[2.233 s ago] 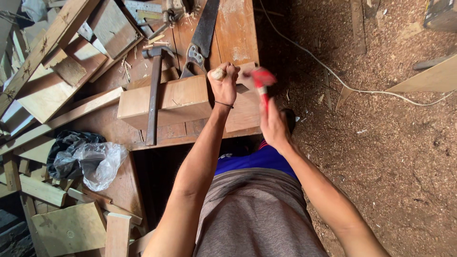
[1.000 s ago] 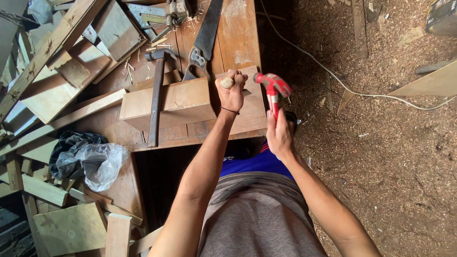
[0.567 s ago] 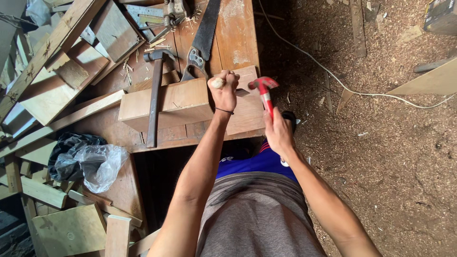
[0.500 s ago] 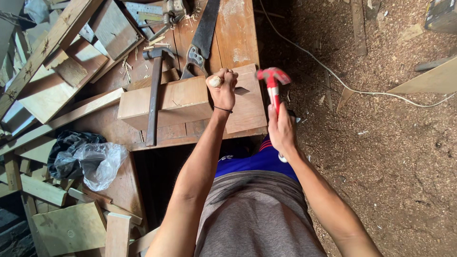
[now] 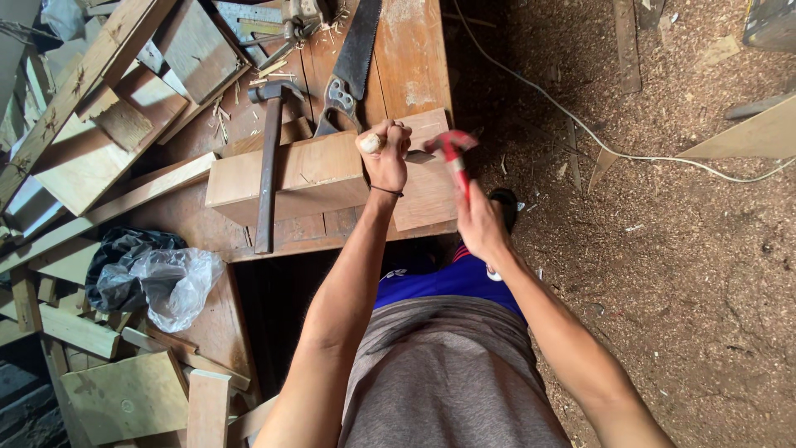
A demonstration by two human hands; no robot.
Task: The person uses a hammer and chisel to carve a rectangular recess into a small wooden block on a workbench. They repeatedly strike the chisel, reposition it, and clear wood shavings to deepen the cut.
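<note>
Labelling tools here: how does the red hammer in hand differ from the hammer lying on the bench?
The red hammer has a red head and handle, is held in the right hand and is motion-blurred. The dark hammer has a dark head and brown handle, lies flat across a wooden block, untouched and longer. Both heads point away from the person.

Red hammer [image 5: 452, 153], blue shorts [image 5: 448, 278]

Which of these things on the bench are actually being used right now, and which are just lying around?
In use:
- small red-handled hammer, in the right hand
- flat pale wooden board under the hammer
- left hand, fist closed at the board's edge; what it pinches is too small to tell

Lying about:
- long dark-handled hammer
- hand saw
- crumpled plastic bags
- white cable
</note>
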